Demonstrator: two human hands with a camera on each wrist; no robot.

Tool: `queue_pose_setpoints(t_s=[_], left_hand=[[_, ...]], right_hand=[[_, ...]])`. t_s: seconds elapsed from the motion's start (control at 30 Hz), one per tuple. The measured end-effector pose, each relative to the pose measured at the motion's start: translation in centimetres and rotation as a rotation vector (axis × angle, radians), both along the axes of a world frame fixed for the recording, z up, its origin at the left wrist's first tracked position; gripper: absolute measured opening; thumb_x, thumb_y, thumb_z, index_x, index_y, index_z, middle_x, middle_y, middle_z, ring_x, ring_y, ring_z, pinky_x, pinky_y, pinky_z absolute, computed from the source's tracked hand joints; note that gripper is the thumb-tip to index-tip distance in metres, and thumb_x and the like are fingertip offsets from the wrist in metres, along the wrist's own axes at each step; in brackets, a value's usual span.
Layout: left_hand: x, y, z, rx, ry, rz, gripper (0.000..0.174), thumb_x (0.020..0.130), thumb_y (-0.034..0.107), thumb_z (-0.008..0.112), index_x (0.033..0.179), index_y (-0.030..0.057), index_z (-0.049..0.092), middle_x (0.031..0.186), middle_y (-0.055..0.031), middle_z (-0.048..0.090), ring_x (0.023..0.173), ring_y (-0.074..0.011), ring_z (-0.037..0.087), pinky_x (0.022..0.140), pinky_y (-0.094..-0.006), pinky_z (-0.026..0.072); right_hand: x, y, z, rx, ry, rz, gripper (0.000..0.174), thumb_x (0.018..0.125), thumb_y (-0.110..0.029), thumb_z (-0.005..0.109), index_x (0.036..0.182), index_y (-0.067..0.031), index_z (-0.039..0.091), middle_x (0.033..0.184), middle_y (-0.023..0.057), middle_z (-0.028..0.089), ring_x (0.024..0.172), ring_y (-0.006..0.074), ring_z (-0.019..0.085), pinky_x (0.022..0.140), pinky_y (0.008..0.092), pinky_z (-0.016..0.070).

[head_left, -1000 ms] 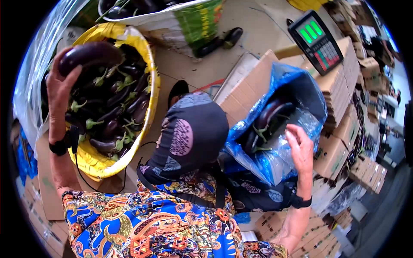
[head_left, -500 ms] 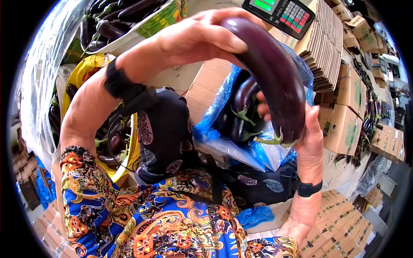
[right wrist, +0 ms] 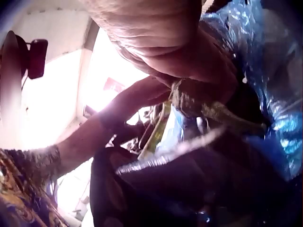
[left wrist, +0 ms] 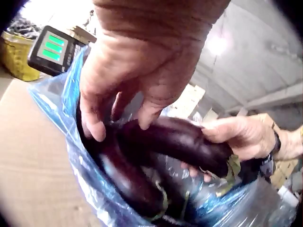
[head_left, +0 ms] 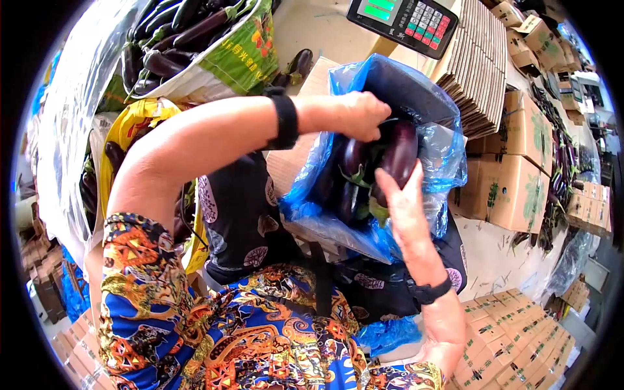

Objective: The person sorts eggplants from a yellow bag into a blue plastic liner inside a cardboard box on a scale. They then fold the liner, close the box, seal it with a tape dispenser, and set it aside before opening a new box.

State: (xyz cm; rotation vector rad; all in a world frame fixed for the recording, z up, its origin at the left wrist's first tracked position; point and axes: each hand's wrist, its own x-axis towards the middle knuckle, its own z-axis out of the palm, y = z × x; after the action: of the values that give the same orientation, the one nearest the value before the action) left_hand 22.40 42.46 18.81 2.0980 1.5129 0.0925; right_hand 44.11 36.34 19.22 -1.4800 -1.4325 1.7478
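A large dark purple eggplant lies over the mouth of a cardboard box lined with a blue plastic bag. My right hand grips its stem end, thumb on top and fingers beneath in the left wrist view. At the opposite end, my left hand bends its thumb and fingers around the tip. Beside it in the bag is another eggplant, whose upper end the left fingertips overlap. The right wrist view shows the green stem cap close under the right hand.
A digital scale display stands behind the box, beside stacked flat cardboard. To the left are a yellow-rimmed tub and a white-and-green sack full of eggplants. Closed cartons stand at right.
The left hand took the large eggplant from the yellow tub across to the right. The right hand took hold of its stem end, and both hands lowered it into the lined box.
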Motion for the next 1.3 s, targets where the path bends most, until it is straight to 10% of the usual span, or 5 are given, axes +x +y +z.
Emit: queue_pose_setpoints(t_s=[0.33,0.6,0.87,1.07,1.3], left_hand=[[1.5,-1.6,-1.0,-0.082,-0.039,0.14,0.09,0.073,0.026,0.067,0.147,-0.0066,0.027,0.079,-0.0268,0.068,0.077,-0.043,0.069,0.071,-0.0485,0.0567],[1.3,-1.3,-1.0,-0.037,0.015,0.156,0.082,0.077,0.026,0.067,0.144,-0.0059,0.032,0.076,-0.0268,0.067,0.076,-0.0432,0.068,0.07,-0.0496,0.0561],[2.6,-2.2,-2.1,0.005,0.136,0.13,0.074,0.084,0.022,0.066,0.145,-0.0062,0.034,0.092,-0.0293,0.067,0.084,-0.0419,0.069,0.072,-0.0477,0.0577],[3.4,-2.5,-3.4,0.224,0.441,-0.067,0.073,0.083,0.027,0.067,0.144,-0.0036,0.042,0.089,-0.0224,0.067,0.081,-0.0308,0.067,0.065,-0.0395,0.0539],[0.4,-4.5,4.1,0.266,0.045,-0.093,0.045,0.086,0.038,0.068,0.113,0.0041,0.056,0.09,-0.0169,0.06,0.068,-0.0295,0.063,0.052,-0.0407,0.0522]], right_hand=[[0.6,-1.4,-3.3,-0.04,-0.042,-0.045,0.097,0.081,-0.007,0.077,0.153,-0.0067,0.012,0.135,0.0114,0.044,0.119,0.0205,0.048,0.103,0.0329,0.0417],[-1.2,0.8,-5.7,0.357,-0.49,0.12,0.109,0.079,-0.027,0.079,0.151,0.0081,0.006,0.144,0.0344,0.04,0.131,0.0428,0.046,0.111,0.0415,0.0369],[-0.9,-0.2,-3.0,0.19,-0.515,0.3,0.091,0.088,-0.025,0.071,0.15,0.0058,0.012,0.127,0.0367,0.055,0.121,0.0471,0.056,0.103,0.0448,0.0441],[-0.7,0.3,-2.3,0.438,-0.686,0.511,0.092,0.088,-0.028,0.07,0.142,0.0201,0.013,0.091,0.037,0.065,0.081,0.0531,0.064,0.072,0.0551,0.0522],[0.6,2.3,5.0,0.51,-0.422,0.401,0.062,0.087,-0.021,0.074,0.136,0.0073,0.048,0.116,0.0266,0.064,0.091,0.0343,0.07,0.07,0.0394,0.0577]])
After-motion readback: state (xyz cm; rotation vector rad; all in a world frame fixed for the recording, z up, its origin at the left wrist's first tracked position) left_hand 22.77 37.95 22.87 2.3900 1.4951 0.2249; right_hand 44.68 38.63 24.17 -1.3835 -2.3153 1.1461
